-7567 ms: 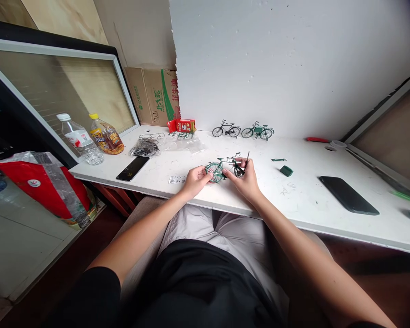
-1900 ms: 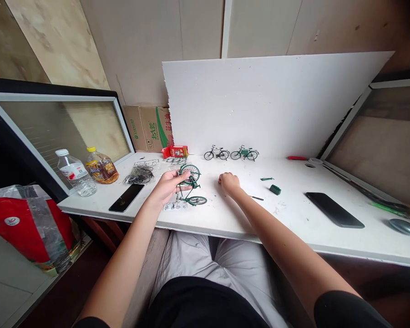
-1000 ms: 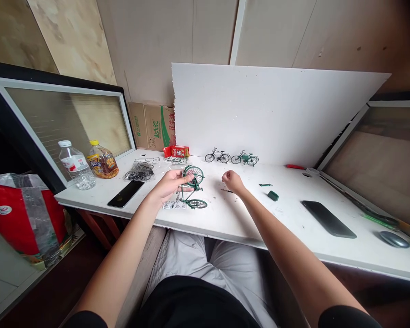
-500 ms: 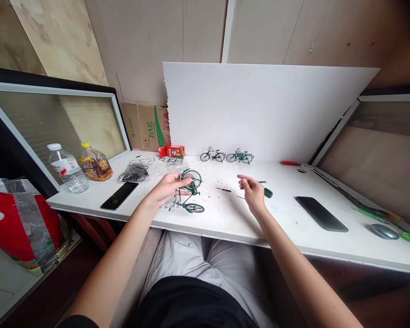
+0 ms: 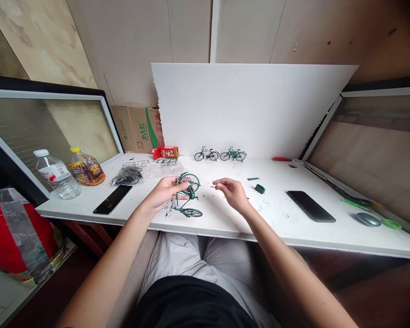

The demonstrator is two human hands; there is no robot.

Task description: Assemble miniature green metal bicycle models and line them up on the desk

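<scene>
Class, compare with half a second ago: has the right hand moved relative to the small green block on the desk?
Yes. The right hand has shifted left, away from the small green block, toward the green model bicycle.

A small green model bicycle (image 5: 186, 197) stands on end near the front edge of the white table, one spoked wheel lying flat on the surface, the other raised upright, its thin frame rising between them, and a tiny pale part (image 5: 213, 186) beside it.

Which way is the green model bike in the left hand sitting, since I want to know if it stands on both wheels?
Tipped on end: the left hand holds the green model bike with one wheel raised, the other near the table.
</scene>
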